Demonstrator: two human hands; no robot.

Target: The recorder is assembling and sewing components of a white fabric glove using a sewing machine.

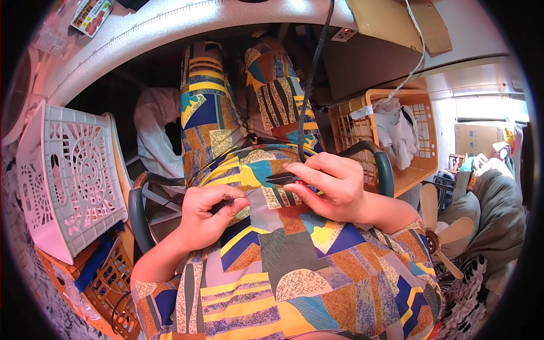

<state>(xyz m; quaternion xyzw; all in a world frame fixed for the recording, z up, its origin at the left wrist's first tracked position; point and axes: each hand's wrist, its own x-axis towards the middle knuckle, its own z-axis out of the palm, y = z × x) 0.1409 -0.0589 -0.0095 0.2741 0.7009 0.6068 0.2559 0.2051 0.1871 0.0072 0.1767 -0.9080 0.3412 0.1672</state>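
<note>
My right hand (334, 187) is closed round a small black pointed tool (280, 178) that looks like thread snips. Its tips point left, toward my other hand, over my patterned lap. My left hand (211, 218) is closed, thumb against bent fingers, on a small dark bit of mesh-like material (222, 203). Most of that piece is hidden in the fingers. A gap lies between the tool's tips and my left hand. Both hands are above the patchwork-print clothing (294, 255) covering my body and legs.
Chair armrests (385, 173) flank me. A white openwork basket (85, 175) stands at the left, above an orange crate (116, 283). An orange crate (422, 175) with white cloth is at the right. A dark cord (313, 73) hangs ahead, by the white tabletop (164, 28). A fan (436, 238) stands at right.
</note>
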